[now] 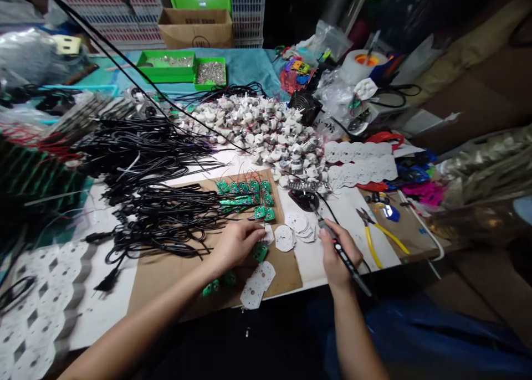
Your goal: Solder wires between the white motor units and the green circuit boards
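Note:
A soldering iron [347, 262] is gripped in my right hand [338, 252], its tip pointing at the dark soldering stand [305, 200] with a metal coil. My left hand [236, 244] has thumb and fingers pinched together over a small white disc [268, 234]; whether it grips the disc or another small part I cannot make out. Between the hands lie a round white board [285, 239] and a fanned stack of white discs [302, 226]. Just beyond my left fingers, green circuit boards [253, 194] with thin red wires sit in rows on the cardboard [286, 269].
Black power cords [166, 203] pile up at left. A heap of white motor-like parts [266, 131] fills the middle back. Yellow-handled cutters [380, 233] lie at right. White board panels [251, 288] rest at the front edge. Green trays [210, 72] stand at the back.

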Tool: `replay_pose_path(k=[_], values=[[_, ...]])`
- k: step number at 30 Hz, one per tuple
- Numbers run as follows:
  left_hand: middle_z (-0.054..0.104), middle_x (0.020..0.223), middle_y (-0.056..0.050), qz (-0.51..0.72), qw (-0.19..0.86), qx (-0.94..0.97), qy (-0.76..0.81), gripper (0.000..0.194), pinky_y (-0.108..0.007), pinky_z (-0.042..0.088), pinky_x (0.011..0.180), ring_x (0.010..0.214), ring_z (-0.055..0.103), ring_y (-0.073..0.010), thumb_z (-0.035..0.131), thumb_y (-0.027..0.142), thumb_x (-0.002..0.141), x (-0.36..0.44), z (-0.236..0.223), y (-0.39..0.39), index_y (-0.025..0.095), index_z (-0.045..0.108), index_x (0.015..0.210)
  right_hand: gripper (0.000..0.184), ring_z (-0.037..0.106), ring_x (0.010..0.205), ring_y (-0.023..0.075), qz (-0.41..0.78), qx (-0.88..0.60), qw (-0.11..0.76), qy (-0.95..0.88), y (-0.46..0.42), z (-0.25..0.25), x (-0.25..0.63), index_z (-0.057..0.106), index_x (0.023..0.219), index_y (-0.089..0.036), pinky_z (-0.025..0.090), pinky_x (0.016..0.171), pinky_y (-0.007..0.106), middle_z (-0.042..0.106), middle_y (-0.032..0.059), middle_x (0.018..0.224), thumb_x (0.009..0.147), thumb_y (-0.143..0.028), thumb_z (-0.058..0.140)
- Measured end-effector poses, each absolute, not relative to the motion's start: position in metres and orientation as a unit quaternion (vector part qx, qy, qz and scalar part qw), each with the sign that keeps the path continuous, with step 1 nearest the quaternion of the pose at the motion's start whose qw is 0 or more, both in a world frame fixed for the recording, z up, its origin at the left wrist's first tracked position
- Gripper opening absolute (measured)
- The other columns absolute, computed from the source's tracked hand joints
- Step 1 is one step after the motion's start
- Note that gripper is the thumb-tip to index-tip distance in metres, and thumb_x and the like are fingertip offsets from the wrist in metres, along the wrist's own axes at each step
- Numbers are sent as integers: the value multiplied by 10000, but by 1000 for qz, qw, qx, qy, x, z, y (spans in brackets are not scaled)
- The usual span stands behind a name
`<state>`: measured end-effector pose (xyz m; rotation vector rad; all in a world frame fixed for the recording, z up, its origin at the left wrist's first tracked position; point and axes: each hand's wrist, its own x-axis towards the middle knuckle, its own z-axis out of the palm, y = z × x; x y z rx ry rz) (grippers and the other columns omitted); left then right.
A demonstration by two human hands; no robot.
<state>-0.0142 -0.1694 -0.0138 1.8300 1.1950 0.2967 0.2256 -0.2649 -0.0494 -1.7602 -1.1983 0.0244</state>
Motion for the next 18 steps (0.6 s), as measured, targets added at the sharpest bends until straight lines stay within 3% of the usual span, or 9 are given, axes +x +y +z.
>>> replay_pose_path(k=[4, 8, 13, 18], values=[[769, 855, -43, 195, 623, 578, 490, 296, -278, 514, 751, 790, 693, -194, 718, 464, 805, -7, -30, -173, 175, 716, 869, 298, 755, 753, 219, 63, -729, 491, -473, -255, -61, 236, 759, 1140, -182, 624, 768, 343, 789, 98, 957, 970, -390, 630], [742, 767, -36, 243, 703, 477, 469, 425, -284, 538, 742, 738, 685, -178, 847, 523, 661, -3, -30, -177, 169, 647, 782, 279, 753, 795, 224, 59, -713, 496, -492, -245, -64, 235, 760, 1119, -182, 621, 802, 356, 788, 100, 965, 969, -373, 621], [793, 938, -95, 213, 706, 507, 446, 475, -351, 560, 909, 911, 728, -231, 746, 605, 777, -5, -21, -179, 157, 746, 936, 267, 748, 809, 223, 47, -708, 491, -505, -241, -61, 233, 755, 1118, -182, 620, 800, 351, 786, 96, 947, 974, -352, 609], [774, 1180, -88, 195, 642, 592, 446, 498, -416, 471, 1118, 1168, 686, -270, 630, 584, 878, -13, -20, -181, 187, 756, 1150, 270, 744, 809, 216, 46, -704, 491, -511, -240, -63, 234, 750, 1117, -179, 618, 792, 342, 782, 97, 952, 981, -358, 601]])
